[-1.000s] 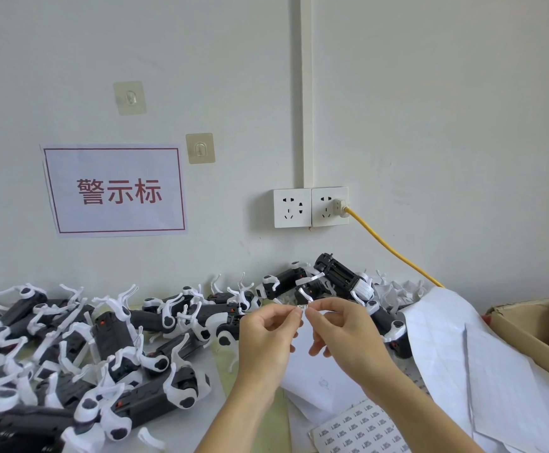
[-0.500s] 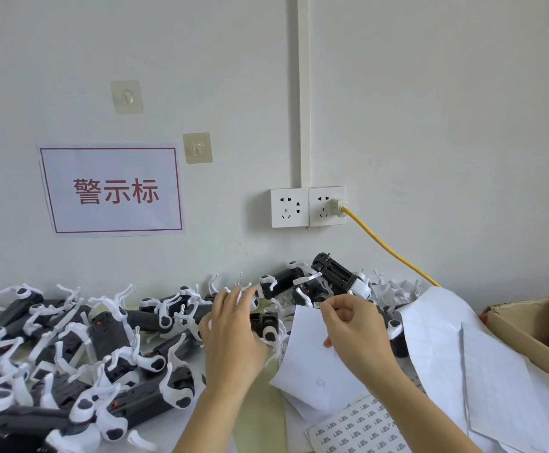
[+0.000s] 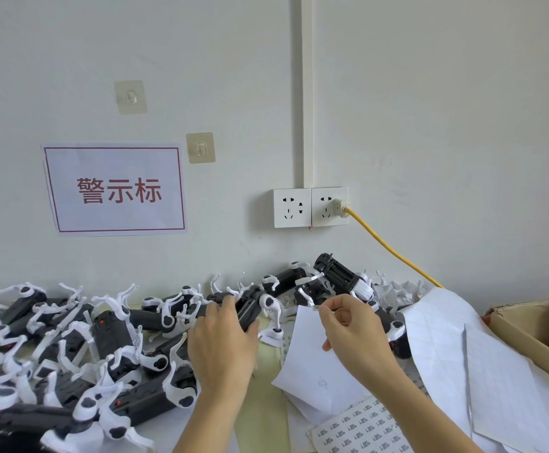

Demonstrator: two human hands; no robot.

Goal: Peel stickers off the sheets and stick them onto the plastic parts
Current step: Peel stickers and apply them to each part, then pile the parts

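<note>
1. Sticker (image 3: 316, 308): small, pinched between thumb and forefinger of the right hand (image 3: 351, 328), above a white sheet (image 3: 312, 364).
2. Plastic part (image 3: 250, 310): black with white clips, gripped by the curled left hand (image 3: 222, 341) on the table.
3. Sticker sheet (image 3: 364, 429): printed labels, near edge.
4. Cardboard box (image 3: 528, 335): far right.
</note>
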